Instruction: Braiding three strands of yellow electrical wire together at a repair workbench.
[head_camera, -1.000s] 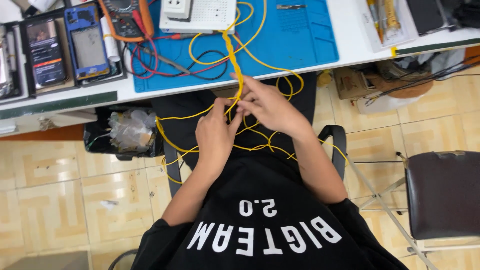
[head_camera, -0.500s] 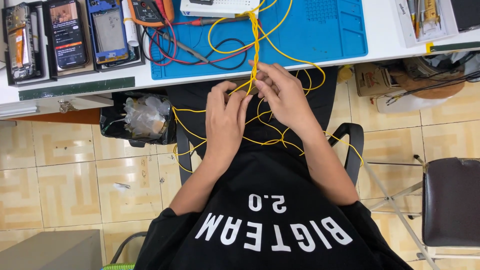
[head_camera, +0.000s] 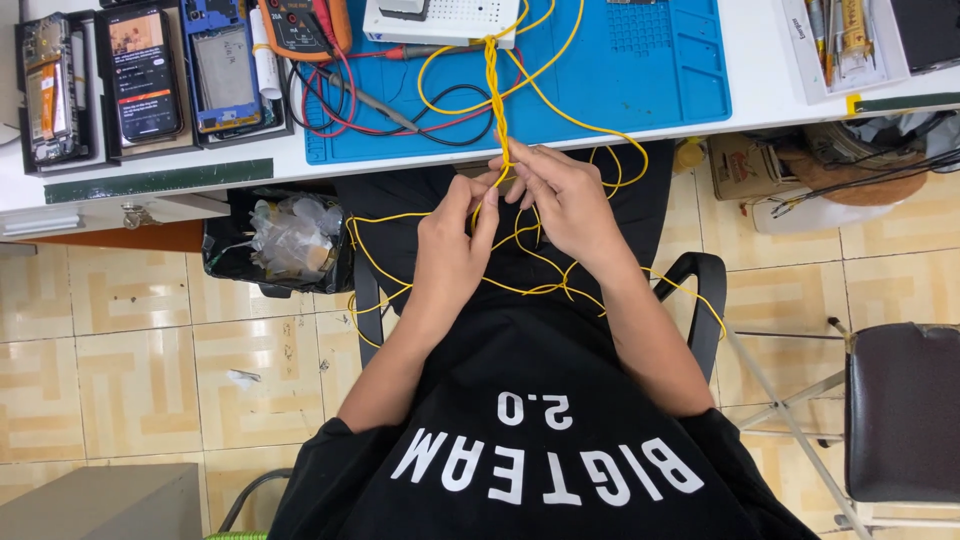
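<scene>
— Head view: on our far left, opened phones (head_camera: 150, 75) lie in trays on the white tabletop (head_camera: 760, 70); a lined bin (head_camera: 285, 240) sits under its edge.

— Then our left hand (head_camera: 450, 255), fingers pinched on the yellow wire (head_camera: 497, 95)?

— Yes. Our right hand (head_camera: 565, 200) grips the same twisted strand just beside it, below the blue mat (head_camera: 640, 70); loose loops hang over our lap.
</scene>
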